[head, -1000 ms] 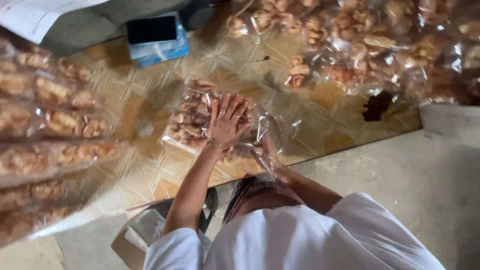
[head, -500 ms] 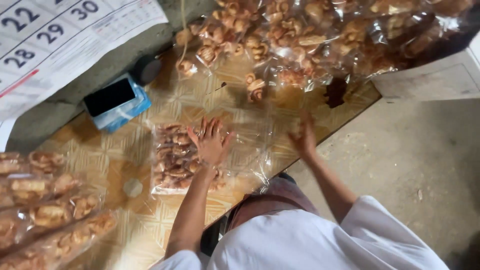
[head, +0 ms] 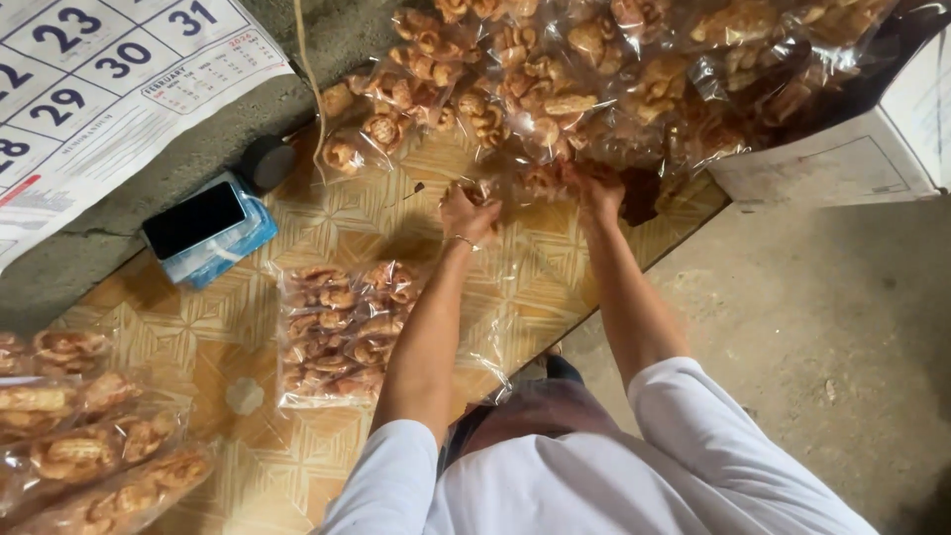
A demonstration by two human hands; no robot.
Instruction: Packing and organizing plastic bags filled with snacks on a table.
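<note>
While both arms are reaching forward over the patterned mat (head: 297,476), the left hand (head: 468,211) is curling loosely around a small fried snack or a fold of clear bag at the near edge of the snack pile (head: 594,69), fingers half closed rather than clenched. The right hand (head: 598,190) is pressing into the same edge of the pile, fingers bent down among the plastic; how tightly it is gripping cannot be told, since the wrappers are hiding the fingertips. A filled bag (head: 342,332) is lying flat on the mat near the left forearm, apart from both hands. More filled bags (head: 89,446) are lying stacked at the left edge, and a phone (head: 193,220) is resting on a blue box near a calendar (head: 89,89). Judging by this, the work is standing at the gathering step: snacks are being drawn from the heap. A next move would be calling for a firm but gentle pinch, as the pieces look brittle and the film slippery.
</note>
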